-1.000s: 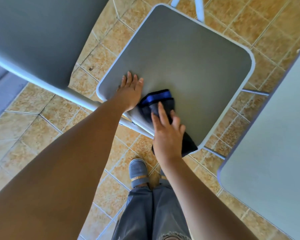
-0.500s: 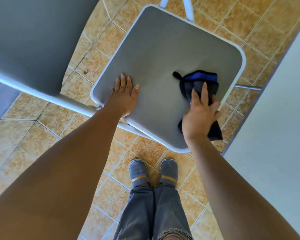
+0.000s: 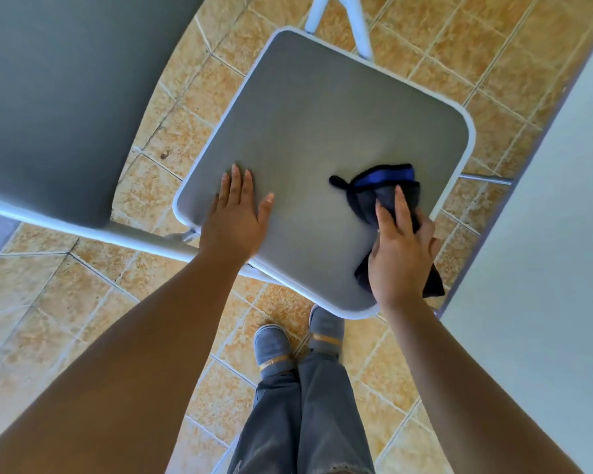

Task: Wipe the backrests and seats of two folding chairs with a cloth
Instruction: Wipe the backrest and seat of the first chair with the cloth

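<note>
A grey chair seat [image 3: 315,124] with a white rim is seen from above, standing on a floor [image 3: 493,59] of tan tiles. The left hand [image 3: 235,222] is laid flat on the near left part of the seat, close to its rim; its fingers [image 3: 236,186] are held straight and close together, with the thumb spread to the side, and nothing is gripped by them. The cloth [image 3: 380,186], dark with a blue band along its far edge, is bunched on the near right part of the seat, just beside the right rim. It is pressed down and held by the right hand [image 3: 399,260]: two fingers [image 3: 400,208] are stretched over the top of it, while the others are curled round its right side. A dark end of the cloth is left hanging past the seat's near edge, under the wrist. The grey backrest [image 3: 65,90] is seen at the upper left, bordered by a white frame tube [image 3: 134,236] that runs towards the seat. Two white legs [image 3: 358,25] are visible beyond the far edge of the seat. A pale grey panel [image 3: 545,251] fills the right edge; what it belongs to cannot be told. Below the seat, grey shoes [image 3: 271,343] and grey trousers [image 3: 305,425] are seen on the tiles.
</note>
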Tool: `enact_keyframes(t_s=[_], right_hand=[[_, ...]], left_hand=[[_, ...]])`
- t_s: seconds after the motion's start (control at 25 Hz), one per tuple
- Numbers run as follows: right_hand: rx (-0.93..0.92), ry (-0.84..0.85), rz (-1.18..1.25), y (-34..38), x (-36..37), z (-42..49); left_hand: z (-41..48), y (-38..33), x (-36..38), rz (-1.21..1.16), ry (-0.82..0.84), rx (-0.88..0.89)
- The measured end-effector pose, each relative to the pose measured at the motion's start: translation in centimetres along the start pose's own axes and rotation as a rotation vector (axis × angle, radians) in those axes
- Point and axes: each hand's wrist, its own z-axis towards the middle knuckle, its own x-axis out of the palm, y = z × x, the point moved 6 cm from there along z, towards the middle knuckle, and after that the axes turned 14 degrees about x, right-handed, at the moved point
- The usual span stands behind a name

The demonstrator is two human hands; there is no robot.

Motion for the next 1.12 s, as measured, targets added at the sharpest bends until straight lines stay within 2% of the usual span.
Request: enact_keyframes(t_s=[0.12,0.2,0.32,0.44,0.48,0.56,0.68,0.84,1.0,1.04,1.12], right_hand=[[0.105,-0.015,0.037,2.1,-0.6,5.8],[0.069,0.024,0.016,4.8,-0.2,7.0],[-0.151,0.020,0.010,6.1,0.1,5.1],[-0.342,-0.030,-0.049,2.9,0.2,3.8],[-0.327,-0.052,-0.059,1.6,-0.1,4.5],[-0.172,-0.089,-0.028,-0.6,-0.6,7.4],[-0.010,-0.109,0.051,-0.6,-0.5,12.1],[-0.108,-0.045,0.086,4.5,0.3,14.0],[-0.394,0.011,0.024,6.7,1.2,11.3],[-0.416,0.008,0.026,5.8,1.1,11.2],[-0.323,-0.012,0.055,3.7,0.4,12.0]], left_hand=[[0.5,-1.9,0.1,0.112,-0.116,0.072],[1.3,-4.3,1.0,0.104,-0.165,0.083],[1.9,-6.1,2.6,0.091,-0.207,-0.013],[2.0,-5.7,3.3,0.125,-0.261,-0.039],[1.9,-5.6,3.3,0.128,-0.277,-0.038],[1.9,-5.8,3.3,0.142,-0.292,-0.035],[2.1,-6.1,3.3,0.155,-0.293,-0.040],[1.9,-5.5,3.3,0.165,-0.295,-0.050],[1.9,-5.5,3.2,0.156,-0.294,-0.052],[1.9,-5.5,3.2,0.156,-0.291,-0.048],[1.9,-5.4,3.3,0.157,-0.284,-0.049]])
